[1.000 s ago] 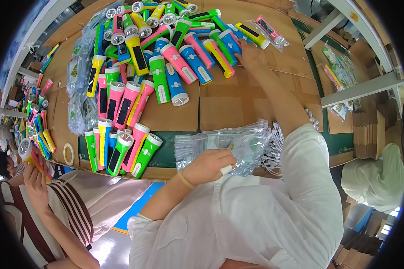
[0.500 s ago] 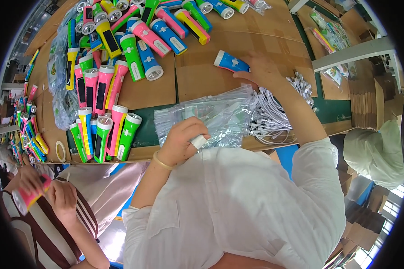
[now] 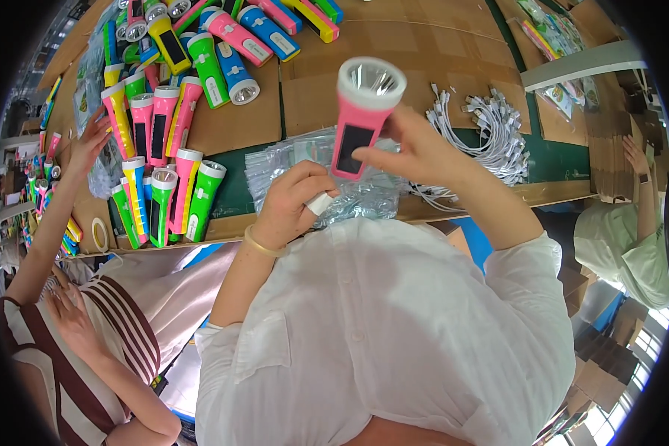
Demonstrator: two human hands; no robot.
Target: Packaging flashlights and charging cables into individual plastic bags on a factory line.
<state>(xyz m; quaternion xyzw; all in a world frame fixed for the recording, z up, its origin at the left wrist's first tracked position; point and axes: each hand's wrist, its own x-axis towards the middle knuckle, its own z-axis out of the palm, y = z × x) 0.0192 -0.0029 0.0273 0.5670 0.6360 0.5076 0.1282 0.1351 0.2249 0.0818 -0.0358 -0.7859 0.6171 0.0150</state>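
Held the left hand (image 3: 293, 195) nearest of all, fingers curled loosely, over the near part of the clear plastic bags (image 3: 368, 199); could not tell if gripping a bag there, nor if wearing or pinching the small white piece (image 3: 320, 203) at the thumb. Just beyond, gripped the pink flashlight (image 3: 363, 119) in the right hand (image 3: 412, 145), thumb in front on the dark panel (image 3: 351, 147), fingers behind, closed only to the thickness of the handle. Held it above the bags, lens (image 3: 374, 76) upward and a little tilted. For good handling, seemed wise to press the handle firmly but not hard, to leave the lens untouched, and to give it room beside the left hand. Seemed also safer to pass clear of the white cables (image 3: 507, 145), on the right, so as not to catch one. To the left, saw standing flashlights (image 3: 163, 201), close together, and near them a co-worker's hand (image 3: 89, 141). Farther, saw loose flashlights (image 3: 234, 37) heaped on cardboard (image 3: 438, 44), and at the far right, plastic packages (image 3: 561, 97) beside a white bar (image 3: 583, 68).
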